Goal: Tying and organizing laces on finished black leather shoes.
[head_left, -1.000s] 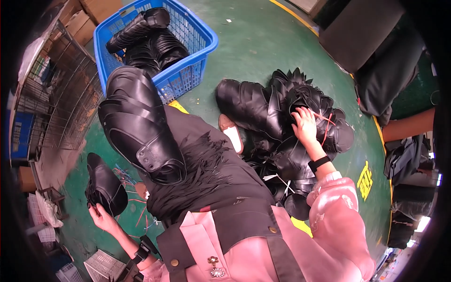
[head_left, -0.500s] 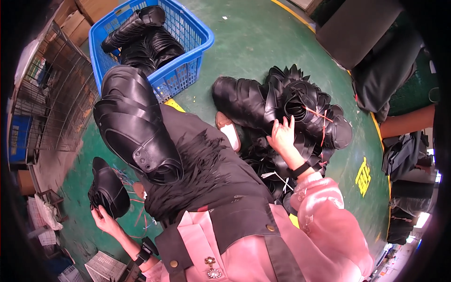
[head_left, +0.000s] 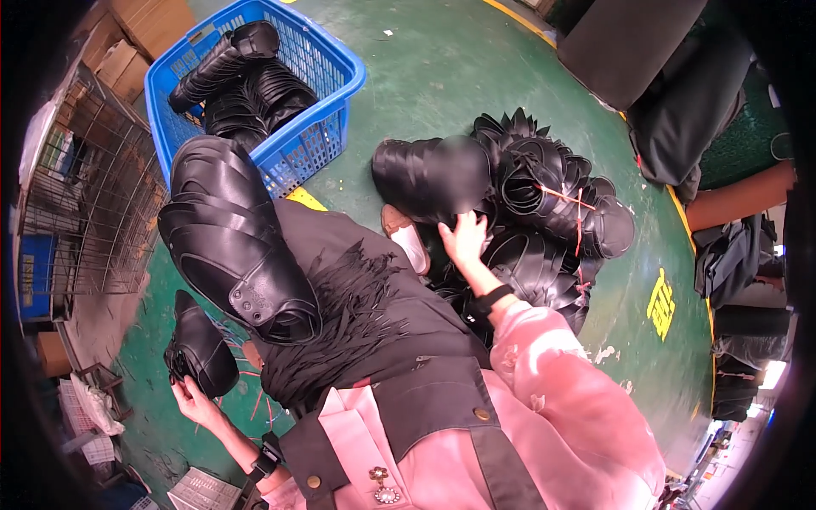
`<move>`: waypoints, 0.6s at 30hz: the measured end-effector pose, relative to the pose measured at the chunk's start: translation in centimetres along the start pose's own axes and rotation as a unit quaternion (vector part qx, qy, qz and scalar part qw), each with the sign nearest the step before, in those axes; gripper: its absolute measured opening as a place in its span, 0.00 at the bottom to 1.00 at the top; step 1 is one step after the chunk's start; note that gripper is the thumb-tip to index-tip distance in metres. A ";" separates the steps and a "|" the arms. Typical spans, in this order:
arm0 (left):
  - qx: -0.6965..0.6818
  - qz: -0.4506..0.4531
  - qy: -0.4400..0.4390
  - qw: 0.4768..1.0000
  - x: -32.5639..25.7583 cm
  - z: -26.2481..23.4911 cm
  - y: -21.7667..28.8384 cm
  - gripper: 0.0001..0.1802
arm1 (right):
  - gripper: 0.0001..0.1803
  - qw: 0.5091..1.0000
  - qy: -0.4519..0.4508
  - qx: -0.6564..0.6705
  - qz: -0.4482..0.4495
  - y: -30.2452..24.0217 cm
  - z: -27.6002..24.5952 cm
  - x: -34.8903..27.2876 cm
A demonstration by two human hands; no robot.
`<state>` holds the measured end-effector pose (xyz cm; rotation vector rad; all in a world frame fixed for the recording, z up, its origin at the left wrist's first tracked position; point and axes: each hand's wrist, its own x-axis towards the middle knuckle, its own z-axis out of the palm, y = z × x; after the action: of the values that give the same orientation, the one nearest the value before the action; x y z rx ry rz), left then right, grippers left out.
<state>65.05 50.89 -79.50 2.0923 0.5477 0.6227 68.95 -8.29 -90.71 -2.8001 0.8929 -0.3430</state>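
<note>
My left hand (head_left: pixel 197 403), at the lower left, grips the lower edge of a dark leather shoe upper (head_left: pixel 208 353). A thick nested stack of black shoe uppers (head_left: pixel 225 225) lies across my lap, its near piece showing small round metal fittings. My right hand (head_left: pixel 464 241) reaches toward a pile of tied and loose black upper stacks (head_left: pixel 544 191) on the floor. Its fingers are apart at the lower edge of one stack (head_left: pixel 408 178); whether they touch it I cannot tell. Thin black trimmings (head_left: pixel 353 293) cover the apron (head_left: pixel 408 340) on my lap.
A blue plastic basket (head_left: pixel 344 85) with several more black stacks stands ahead on the left. Left of it is a wire cage (head_left: pixel 89 195). Dark rolls of material (head_left: pixel 633 51) lie at the right beyond a yellow floor line. Reddish cords (head_left: pixel 580 225) bind part of the pile.
My right hand has moved left and slightly down, from over the pile to the lower edge of the left-hand stack. My left hand still holds the shoe upper. The view has shifted slightly.
</note>
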 end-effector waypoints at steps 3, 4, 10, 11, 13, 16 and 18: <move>0.024 0.006 0.010 1.000 -0.2 -0.2 -0.1 0.22 | 0.35 1.000 0.011 0.027 -0.009 -3.1 0.2 0.2; 0.055 0.002 0.014 0.998 -0.2 -0.2 -0.4 0.22 | 0.36 0.999 -0.012 0.038 -0.011 -3.5 0.3 0.4; 0.027 -0.013 -0.026 0.999 0.1 -0.3 -1.6 0.20 | 0.37 0.991 -0.105 -0.058 -0.054 -5.4 -0.2 1.0; 0.026 -0.013 -0.027 0.999 0.3 -0.2 -1.6 0.20 | 0.37 0.990 -0.105 -0.076 -0.063 -5.3 -0.7 1.3; 0.022 -0.004 -0.026 0.999 0.0 0.0 -0.5 0.18 | 0.34 0.987 -0.103 -0.076 -0.095 -4.8 -1.7 2.2; -0.002 0.001 -0.008 1.000 -0.2 0.2 -0.4 0.16 | 0.32 0.980 -0.110 -0.100 -0.132 -3.5 -3.1 3.5; 0.021 0.006 -0.014 1.000 -0.2 0.2 0.2 0.13 | 0.29 0.977 -0.129 -0.108 -0.131 -3.3 -4.1 4.2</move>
<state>64.99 50.55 -79.52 2.1426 0.5372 0.5923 72.97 -8.59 -85.30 -3.0719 0.5330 0.0918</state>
